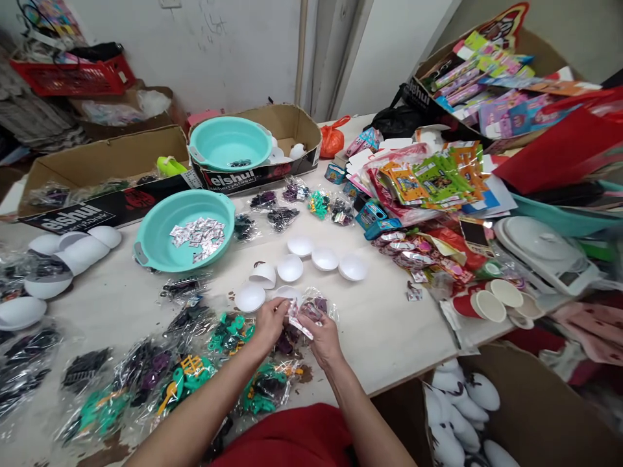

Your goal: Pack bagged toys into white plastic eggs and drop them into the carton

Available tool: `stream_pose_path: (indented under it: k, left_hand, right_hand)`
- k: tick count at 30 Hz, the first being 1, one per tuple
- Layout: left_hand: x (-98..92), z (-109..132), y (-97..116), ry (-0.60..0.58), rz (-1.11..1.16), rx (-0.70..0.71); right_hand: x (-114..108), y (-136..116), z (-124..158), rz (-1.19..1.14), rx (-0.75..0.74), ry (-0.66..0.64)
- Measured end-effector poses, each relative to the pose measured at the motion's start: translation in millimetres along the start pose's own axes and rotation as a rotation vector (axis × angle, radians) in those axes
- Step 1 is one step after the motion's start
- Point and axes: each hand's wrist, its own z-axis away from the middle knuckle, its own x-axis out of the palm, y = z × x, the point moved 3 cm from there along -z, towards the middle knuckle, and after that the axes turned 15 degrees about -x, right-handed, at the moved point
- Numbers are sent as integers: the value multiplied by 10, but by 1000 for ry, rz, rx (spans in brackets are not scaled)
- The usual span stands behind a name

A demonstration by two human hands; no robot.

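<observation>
My left hand (pixel 269 322) and my right hand (pixel 321 336) meet over the near part of the table, both pinched on a small clear plastic bag (pixel 311 309) holding a purple toy and a slip of printed paper. A white half-shell (pixel 287 295) lies just beyond the fingers. More white half-shells (pixel 324 259) stand in a row further back. Bagged green and dark toys (pixel 228 332) lie around and under my wrists.
A teal basin (pixel 160 228) with small silver packets stands left of centre; a second teal basin (pixel 228 141) rests on a cardboard box. Coloured packets (pixel 428 176) pile at right, near a white scale (pixel 545 250). A box of white shells (pixel 467 402) sits lower right.
</observation>
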Motion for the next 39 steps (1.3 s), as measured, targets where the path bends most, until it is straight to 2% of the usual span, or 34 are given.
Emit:
stream_pose_path:
  k: [5,7,8,11,12,13,14,16,18,20,22,24,27,28,30,32,36,37,39]
  left_hand:
    - [-127,-129,139,196,-139,135]
    - [-124,-97,181,220,-216,208]
    - [-87,-66,176,165,-237,213]
    - [91,49,60,-168,-169,108]
    - [113,74,11,-209,-140,71]
    - [92,78,-31,-185,-122,48]
    - [24,64,-66,-111,-116,36]
    - [-227,-7,-108,84,-139,20]
    - [-546,-97,-114,221,-177,8]
    - [-818,-158,-89,309,-229,5]
    - [-930,-143,-34,366,-320,50]
    - [-813,-56,39,297,-391,153]
    - [-375,117,179,9,-418,352]
    - [-256,141,237,-21,-407,376]
    - [-142,87,373,62,-380,350]
    - [-160,-71,524,174,-346,284]
    - [-222,-358,756,268,-360,277]
    - [-183,-369,767,235,-360,286]
    - [-12,-304,725,37,-353,320]
  right_hand:
    - [-137,-75,-19,9,-60,42]
    - [-153,-96,-5,4,-67,40]
    - [-146,-98,6,-2,-66,38]
    - [-73,-68,47,-28,-53,28]
    - [-41,-53,60,-35,-46,24]
    - [-12,-38,70,-39,-39,21]
    - [11,-28,77,-38,-31,20]
    - [31,-19,82,-23,-7,16]
    - [27,-26,79,5,28,-5]
    - [22,-42,79,40,60,-49]
    - [41,-53,88,76,84,-109]
    - [90,-51,107,109,105,-181]
    - [176,-48,122,128,125,-262]
    - [190,-59,115,123,124,-267]
    - [177,-107,77,96,107,-242]
    - [117,-179,16,24,87,-198]
    - [-61,-295,-110,-178,59,-88]
    - [-105,-303,-134,-189,52,-52]
    - [-171,-299,-173,-168,36,12]
